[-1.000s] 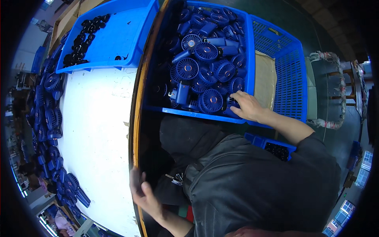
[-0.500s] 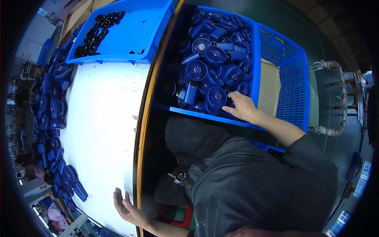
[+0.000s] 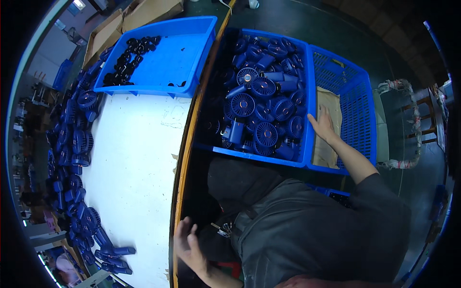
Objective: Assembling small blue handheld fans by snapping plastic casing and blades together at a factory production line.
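My right hand [image 3: 324,126] is above the slatted blue crate [image 3: 357,110], over the cardboard [image 3: 325,153] lying in it. Its fingers are spread with nothing in them, and the thumb is close to the rim shared with the neighbouring crate. That solid blue crate [image 3: 311,86] is heaped with dark blue handheld fans [image 3: 265,134]. My left hand [image 3: 190,247], slightly blurred, hovers by the wooden edge [image 3: 180,192] of the white table [image 3: 132,168]. Its fingers are apart and hold nothing.
A row of more blue fans [image 3: 72,144] lines the table's far left side, some lying loose at the lower left [image 3: 113,259]. A shallow blue tray [image 3: 165,57] holds small black parts [image 3: 127,62]. A wrapped metal handle [image 3: 413,110] stands at the right.
My right hand has moved from the fans to the right, over the slatted crate. My left hand has shifted right, from over the tabletop to its edge. The whole view has shifted slightly.
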`<state>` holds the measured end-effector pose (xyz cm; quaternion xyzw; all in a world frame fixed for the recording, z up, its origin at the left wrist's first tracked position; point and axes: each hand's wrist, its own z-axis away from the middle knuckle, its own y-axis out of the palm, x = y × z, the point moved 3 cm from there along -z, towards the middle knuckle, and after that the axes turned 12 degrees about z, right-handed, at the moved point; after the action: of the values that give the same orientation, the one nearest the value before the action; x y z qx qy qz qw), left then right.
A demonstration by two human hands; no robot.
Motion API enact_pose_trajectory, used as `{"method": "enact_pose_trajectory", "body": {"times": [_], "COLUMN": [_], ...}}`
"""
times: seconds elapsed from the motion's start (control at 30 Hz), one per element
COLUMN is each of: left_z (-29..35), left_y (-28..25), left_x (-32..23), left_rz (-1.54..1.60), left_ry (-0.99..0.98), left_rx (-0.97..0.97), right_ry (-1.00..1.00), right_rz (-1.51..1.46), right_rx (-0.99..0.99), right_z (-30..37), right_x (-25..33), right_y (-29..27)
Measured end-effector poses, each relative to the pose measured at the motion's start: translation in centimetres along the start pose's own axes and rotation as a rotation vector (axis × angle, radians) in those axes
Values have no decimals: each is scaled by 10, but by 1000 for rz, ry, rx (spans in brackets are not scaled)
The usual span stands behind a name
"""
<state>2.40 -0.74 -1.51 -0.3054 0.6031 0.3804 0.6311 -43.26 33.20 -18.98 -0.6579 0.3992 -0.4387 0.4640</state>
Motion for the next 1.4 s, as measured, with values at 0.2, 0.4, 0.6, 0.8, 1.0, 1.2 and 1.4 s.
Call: {"method": "enact_pose_trajectory", "body": {"times": [0.2,0.4,0.6,0.8,1.0,1.2,1.4], "left_z": [-50,-140,-173,-175,-127,-93,-14], "left_y": [54,93,142,111,99,69,25], "left_x": [66,126,121,201,220,212,124], "left_rz": [-201,-660,-1290,-586,-443,-412,-486], "left_ry": [-124,-604,104,53,-51,-175,-385], "left_rx": [189,180,-76,48,155,221,215], "right_ry": [379,377,420,399,387,390,414], "right_rz": [-288,-215,-223,-234,-289,-306,-315], "right_rx": [133,175,138,190,149,108,155], "right_z": [8,5,10,7,19,33,49], "right_x": [-21,4,9,35,59,98,136], "right_y": [88,78,53,56,52,44,31]}}
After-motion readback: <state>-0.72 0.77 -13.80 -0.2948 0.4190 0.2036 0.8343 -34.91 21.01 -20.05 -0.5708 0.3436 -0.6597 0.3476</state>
